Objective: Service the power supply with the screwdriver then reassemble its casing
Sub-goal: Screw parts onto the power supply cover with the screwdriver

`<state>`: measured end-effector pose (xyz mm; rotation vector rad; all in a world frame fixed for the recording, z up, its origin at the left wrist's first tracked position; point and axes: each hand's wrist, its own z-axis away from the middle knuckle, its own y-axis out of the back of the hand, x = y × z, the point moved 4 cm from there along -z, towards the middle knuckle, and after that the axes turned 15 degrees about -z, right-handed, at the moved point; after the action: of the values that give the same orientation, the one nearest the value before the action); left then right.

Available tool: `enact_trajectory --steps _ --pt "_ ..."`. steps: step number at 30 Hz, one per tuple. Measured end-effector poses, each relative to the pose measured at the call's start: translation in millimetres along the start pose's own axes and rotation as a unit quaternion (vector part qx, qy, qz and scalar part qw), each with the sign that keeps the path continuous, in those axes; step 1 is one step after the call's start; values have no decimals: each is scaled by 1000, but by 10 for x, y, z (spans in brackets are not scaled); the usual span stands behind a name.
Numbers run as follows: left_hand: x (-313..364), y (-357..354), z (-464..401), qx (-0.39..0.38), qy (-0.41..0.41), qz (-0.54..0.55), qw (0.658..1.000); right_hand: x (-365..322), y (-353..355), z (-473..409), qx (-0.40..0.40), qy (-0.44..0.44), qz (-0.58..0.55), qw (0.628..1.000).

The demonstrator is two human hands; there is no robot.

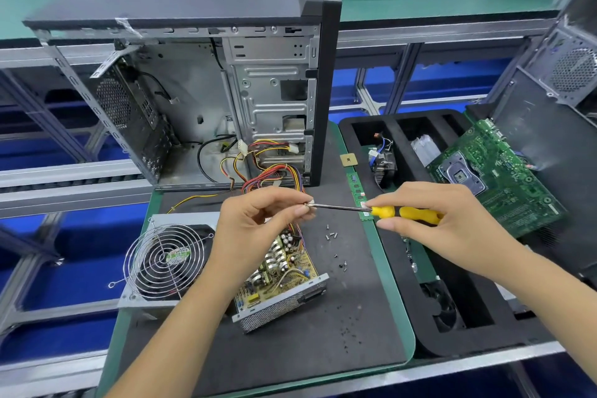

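- The table (361,346), covered by a dark mat with a green border, is cut off at the near edge; its far edge is hidden behind an open computer case (200,90).
- A black foam tray (452,326) sits along the right edge, with a green motherboard (504,178) leaning in its far end.
- The power supply (274,284) lies near the table's middle, casing off and circuit board bared; the left forearm hides much of it.
- Its fan cover (164,262), wire grille upward, lies just beside it toward the left edge.
- The right hand (433,220) grips the yellow handle of the screwdriver (387,212), held level above the mat.
- The left hand (258,223) pinches the tip of the shaft; whether a screw sits there is hard to make out.
- Loose screws (332,235) lie scattered on the mat right of the power supply.
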<state>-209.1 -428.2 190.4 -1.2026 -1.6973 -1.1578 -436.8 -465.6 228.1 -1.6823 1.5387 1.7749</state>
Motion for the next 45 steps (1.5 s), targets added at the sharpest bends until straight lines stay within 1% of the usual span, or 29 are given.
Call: enact_trajectory --steps 2,4,8,13,16,21,23,25,27,29,32,33,34,38,41,45 --pt "68 0 -2 8 -39 -42 998 1 4 13 -2 -13 -32 999" --pt "106 -3 -9 7 -54 -62 997 6 10 28 -8 -26 -57 998" --pt "154 10 -25 -16 -88 -115 989 34 21 56 -37 -48 -50 997" --pt "186 27 -38 -40 -133 -167 976 100 -30 79 -67 -74 -89 991" --pt "158 6 -20 -48 -118 -136 982 116 -53 94 -66 -80 -113 988" --pt "80 -5 -12 -63 -88 -90 990 122 -52 104 -57 -84 -118 988" --pt "-28 16 11 -78 -56 -80 992 138 -47 122 -53 -87 -121 987" --pt "-223 41 103 -90 -1 -107 990 176 -52 153 -48 -95 -120 987" --pt "-477 31 253 -114 58 -164 978 223 -72 200 -42 -103 -120 986" --pt "-727 -22 400 -167 99 -238 952 272 -107 248 -35 -112 -122 986" --pt "-976 -167 532 -285 103 -357 883 341 -151 326 -33 -127 -124 984" --pt "-1026 -213 552 -316 95 -381 864 361 -156 358 -34 -131 -122 983" --pt "-1054 -249 560 -334 88 -395 851 384 -157 395 -37 -136 -116 983" --pt "-1109 -296 547 -337 95 -414 840 454 -170 551 -42 -168 -99 980" --pt "-1104 -316 580 -334 97 -460 817 474 -200 643 -42 -181 -100 977" --pt "-1078 -335 638 -338 108 -462 813 455 -240 722 -40 -190 -101 976"
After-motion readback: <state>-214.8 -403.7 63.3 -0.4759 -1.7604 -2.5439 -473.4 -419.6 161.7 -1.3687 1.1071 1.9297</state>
